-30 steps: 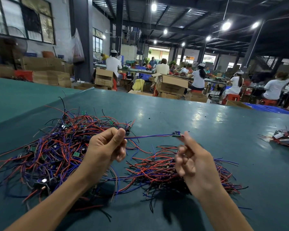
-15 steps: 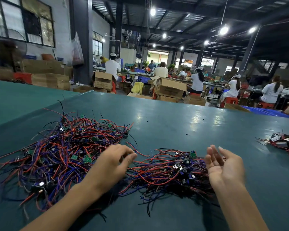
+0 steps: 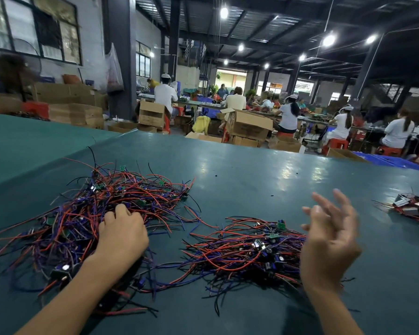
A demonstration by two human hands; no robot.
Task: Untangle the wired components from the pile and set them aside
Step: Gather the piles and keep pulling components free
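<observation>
Pile [image 3: 102, 213] wires splay everywhere — sorted bundle [image 3: 240, 252] left-right

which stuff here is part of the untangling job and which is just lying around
Job: tangled pile; set-aside pile; left hand reaching into the tangle; right hand, open and empty.

Lying about: small bundle at far right; cardboard boxes beyond the table.
</observation>
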